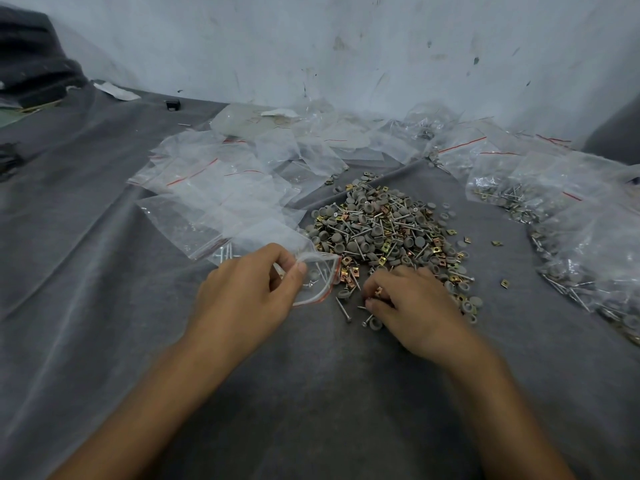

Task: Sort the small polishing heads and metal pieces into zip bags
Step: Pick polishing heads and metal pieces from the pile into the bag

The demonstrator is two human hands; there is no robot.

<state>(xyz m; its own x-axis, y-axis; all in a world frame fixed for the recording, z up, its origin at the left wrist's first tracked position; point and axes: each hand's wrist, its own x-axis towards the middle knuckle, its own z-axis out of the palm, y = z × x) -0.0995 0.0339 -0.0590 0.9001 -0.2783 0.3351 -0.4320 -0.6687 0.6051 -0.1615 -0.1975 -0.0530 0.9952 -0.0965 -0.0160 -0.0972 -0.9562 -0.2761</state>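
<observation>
Upper left of the frame was just a dark bundle (31, 64) sitting at the back of the grey cloth (86, 289) that covered the whole work surface. Further in, a heap of empty zip bags (214, 181) with red seal lines sprawled across the left-centre, overlapping each other. Below that, the left hand (249, 292) was pinching the open zip bag (320, 278) by its mouth between thumb and fingers, right at the near-left edge of the pile (388, 230). That pile, in the middle of the frame, was a mix of grey polishing heads, brass-coloured bits and thin pins. A couple of pieces looked to be inside the bag. Just right of it, the right hand (412, 299) sat on the near edge of the pile with fingers curled. As far as I could tell it was pinching a brass clip (378, 291), though it was a bit blurry. Filled bags (571, 237) were stacked down the right edge. What worried me was that floppy bag mouth, held on one side only. It could fold shut as the piece went in and bounce it off into the wrinkled cloth. With the bag lying that close to the pile, the wrong kind of piece could also slide in. And those pins could easily poke through the thin plastic.
</observation>
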